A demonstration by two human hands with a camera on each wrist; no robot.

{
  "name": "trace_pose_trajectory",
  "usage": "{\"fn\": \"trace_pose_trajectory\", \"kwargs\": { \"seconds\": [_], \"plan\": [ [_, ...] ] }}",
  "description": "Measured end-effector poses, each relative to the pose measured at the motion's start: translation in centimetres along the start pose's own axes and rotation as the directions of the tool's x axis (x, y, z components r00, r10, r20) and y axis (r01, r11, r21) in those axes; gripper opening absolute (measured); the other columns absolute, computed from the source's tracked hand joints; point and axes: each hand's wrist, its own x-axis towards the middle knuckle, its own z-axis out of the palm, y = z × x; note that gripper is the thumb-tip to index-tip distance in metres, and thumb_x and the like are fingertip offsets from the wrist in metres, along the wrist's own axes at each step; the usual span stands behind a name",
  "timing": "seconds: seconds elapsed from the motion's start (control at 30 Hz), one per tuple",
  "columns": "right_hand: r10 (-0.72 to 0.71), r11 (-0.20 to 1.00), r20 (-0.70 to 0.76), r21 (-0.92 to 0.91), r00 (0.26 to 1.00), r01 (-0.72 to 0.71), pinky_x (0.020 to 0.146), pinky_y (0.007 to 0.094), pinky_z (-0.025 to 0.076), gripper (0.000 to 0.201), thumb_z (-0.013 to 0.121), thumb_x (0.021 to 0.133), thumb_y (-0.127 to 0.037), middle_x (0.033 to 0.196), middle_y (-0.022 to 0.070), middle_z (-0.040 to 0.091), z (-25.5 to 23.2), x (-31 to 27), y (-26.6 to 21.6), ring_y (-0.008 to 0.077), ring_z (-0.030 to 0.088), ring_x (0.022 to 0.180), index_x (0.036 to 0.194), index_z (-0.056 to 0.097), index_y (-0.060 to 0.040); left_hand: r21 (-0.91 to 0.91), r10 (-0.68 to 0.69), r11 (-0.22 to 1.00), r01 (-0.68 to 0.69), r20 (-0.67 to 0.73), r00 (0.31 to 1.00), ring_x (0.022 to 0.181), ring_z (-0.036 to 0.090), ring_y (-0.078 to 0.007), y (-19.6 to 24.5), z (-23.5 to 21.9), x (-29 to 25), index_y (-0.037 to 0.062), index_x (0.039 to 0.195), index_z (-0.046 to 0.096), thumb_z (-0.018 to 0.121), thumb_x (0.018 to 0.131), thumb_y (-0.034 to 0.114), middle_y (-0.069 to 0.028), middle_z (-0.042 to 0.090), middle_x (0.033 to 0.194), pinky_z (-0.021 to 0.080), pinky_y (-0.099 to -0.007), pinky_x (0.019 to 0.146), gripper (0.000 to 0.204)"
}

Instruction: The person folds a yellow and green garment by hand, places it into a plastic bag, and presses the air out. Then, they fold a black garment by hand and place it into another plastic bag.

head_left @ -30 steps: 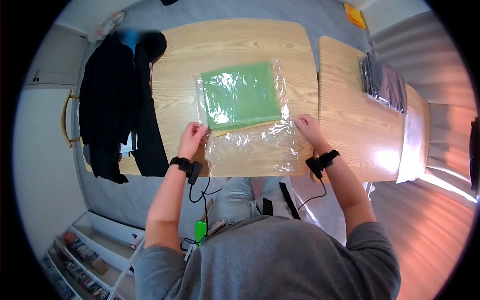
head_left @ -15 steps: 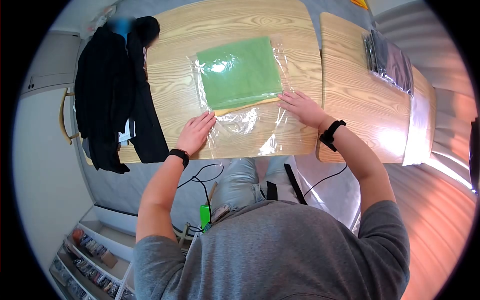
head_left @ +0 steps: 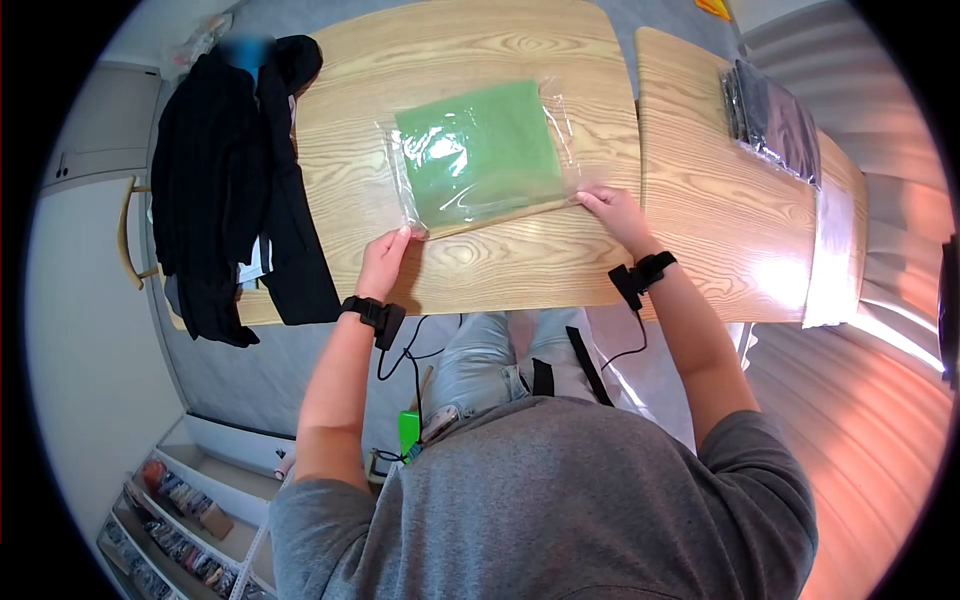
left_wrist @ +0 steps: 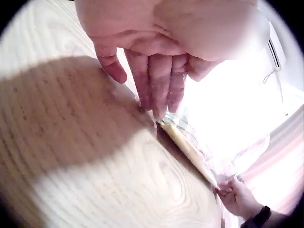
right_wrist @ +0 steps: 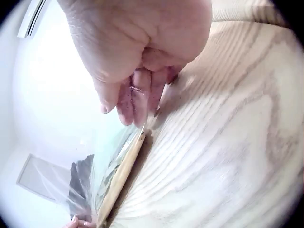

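A flat green folded cloth (head_left: pixel 480 140) with a yellowish near edge (left_wrist: pixel 183 145) lies inside a clear plastic bag (head_left: pixel 567 130) on the wooden table. The bag's loose near end is turned up over the cloth. At the bag's near left corner, my left hand (head_left: pixel 382 262) pinches the film. My right hand (head_left: pixel 615 215) grips the near right corner, thumb and fingers on the plastic. In the right wrist view, the right fingers (right_wrist: pixel 137 97) bend over the film right at the end of the yellowish edge.
Dark clothing (head_left: pixel 215 190) lies along the left side of the table (head_left: pixel 470 285). On a second table (head_left: pixel 700 230) at the right sits a stack of dark packaged items (head_left: pixel 775 125), with a pale plastic sheet (head_left: pixel 835 260) along its edge. Cables (head_left: pixel 410 360) hang from both wrist bands.
The bag's empty near end, earlier flat toward me, is now folded up over the cloth. Both hands went from lying flat along the cloth's near edge to holding the bag's corners.
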Motion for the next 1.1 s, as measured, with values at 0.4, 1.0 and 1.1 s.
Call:
{"fn": "trace_pose_trajectory", "kwargs": {
  "seconds": [0.4,1.0,1.1],
  "plan": [
    [0.278,0.958,-0.406,0.048,0.870,-0.284,0.062,0.0285,0.049,0.036,0.068,0.080,-0.036,0.067,0.0109,0.068,4.7,-0.3,2.4,0.0170,0.064,0.061,0.082,0.071,-0.0003,-0.110,-0.222,0.974,0.198,-0.300,0.928,0.059,0.055,-0.0138,-0.5,2.4,1.9,0.0004,0.067,0.061,0.050,0.095,0.027,-0.0058,0.062,0.063,0.043,-0.0281,0.058,0.040],
    [-0.542,0.607,-0.108,-0.736,0.833,0.300,0.109,0.0498,0.022,0.050,0.055,0.088,-0.038,0.145,0.0123,0.033,13.0,3.1,-6.8,0.0268,0.028,0.136,0.134,0.046,-0.0235,-0.230,-0.361,0.922,0.311,-0.222,0.906,0.067,0.056,-0.0175,-0.3,1.9,1.1,-0.0004,0.078,0.059,0.055,0.090,0.020,-0.0108,0.064,0.078,0.045,-0.0305,0.065,0.024],
    [-0.529,0.586,-0.058,-0.746,0.847,0.315,0.109,0.0501,0.022,0.050,0.053,0.089,-0.040,0.146,0.0120,0.033,13.0,3.4,-6.7,0.0268,0.026,0.137,0.135,0.045,-0.0250,0.537,0.352,0.841,0.064,-0.634,0.689,0.090,0.056,-0.0272,4.4,3.4,-0.6,-0.0029,0.094,0.056,0.058,0.085,0.010,-0.0206,0.059,0.103,0.044,-0.0383,0.077,0.016]
  ]
}}
